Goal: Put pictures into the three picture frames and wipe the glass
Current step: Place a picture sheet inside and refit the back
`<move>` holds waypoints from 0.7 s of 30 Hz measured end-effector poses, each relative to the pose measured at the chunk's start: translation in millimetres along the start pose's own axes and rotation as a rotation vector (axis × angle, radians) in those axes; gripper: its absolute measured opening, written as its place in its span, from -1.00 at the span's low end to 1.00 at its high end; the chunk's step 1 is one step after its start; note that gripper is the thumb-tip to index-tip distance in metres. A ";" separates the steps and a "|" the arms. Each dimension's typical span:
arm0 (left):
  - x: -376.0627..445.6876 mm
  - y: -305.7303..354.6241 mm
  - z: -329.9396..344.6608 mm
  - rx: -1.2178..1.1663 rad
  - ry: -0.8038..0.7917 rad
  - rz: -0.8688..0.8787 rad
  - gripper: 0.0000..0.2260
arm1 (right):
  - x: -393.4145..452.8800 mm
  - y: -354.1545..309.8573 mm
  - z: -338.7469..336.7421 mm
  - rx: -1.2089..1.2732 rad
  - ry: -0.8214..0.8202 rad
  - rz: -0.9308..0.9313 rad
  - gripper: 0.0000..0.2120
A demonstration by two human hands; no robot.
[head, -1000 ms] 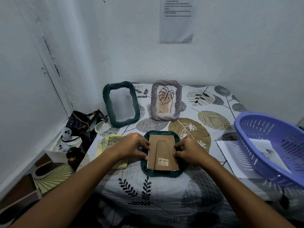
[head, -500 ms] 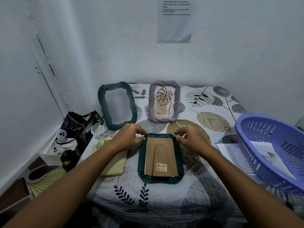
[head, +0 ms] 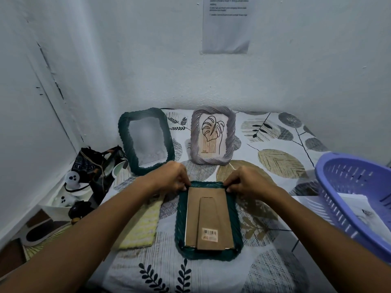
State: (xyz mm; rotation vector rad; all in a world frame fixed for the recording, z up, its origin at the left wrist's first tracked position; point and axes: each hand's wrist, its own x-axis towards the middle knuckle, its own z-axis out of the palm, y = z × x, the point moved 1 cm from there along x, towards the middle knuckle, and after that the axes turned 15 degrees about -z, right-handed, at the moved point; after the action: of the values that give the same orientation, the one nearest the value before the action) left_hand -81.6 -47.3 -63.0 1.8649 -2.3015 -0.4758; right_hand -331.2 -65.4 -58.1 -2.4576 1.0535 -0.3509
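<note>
A dark green frame lies face down on the patterned cloth in front of me, its brown cardboard back up with a barcode sticker near me. My left hand pinches the far left corner of the back board. My right hand pinches the far right corner. A second green frame stands at the back left with a pale blurred picture. A grey frame with a leaf drawing stands beside it. A yellow cloth lies left of the flat frame.
A purple plastic basket with paper inside sits at the right, over white sheets. Bags and small items crowd the gap at the left by the wall. A printed sheet hangs on the wall.
Both hands have slid from the long sides of the flat frame up to its far corners. The view has shifted slightly.
</note>
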 end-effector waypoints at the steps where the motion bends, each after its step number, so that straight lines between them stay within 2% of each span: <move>1: 1.0 -0.8 -0.6 0.003 -0.011 0.014 -0.81 | -0.4 1.3 -0.5 0.013 -0.003 -0.004 -0.79; 8: 6.1 -5.0 -2.4 -0.036 -0.060 0.056 -0.82 | -1.1 13.2 2.2 0.121 0.036 -0.009 -0.81; 21: 8.0 -11.1 2.3 -0.271 -0.121 -0.075 -0.84 | 1.3 15.4 7.1 0.225 0.093 0.010 -0.96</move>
State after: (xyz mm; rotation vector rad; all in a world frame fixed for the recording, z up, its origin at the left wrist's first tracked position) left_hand -73.8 -56.8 -69.6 1.8378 -2.1155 -0.8846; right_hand -337.1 -73.7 -71.7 -2.2540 1.0042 -0.5545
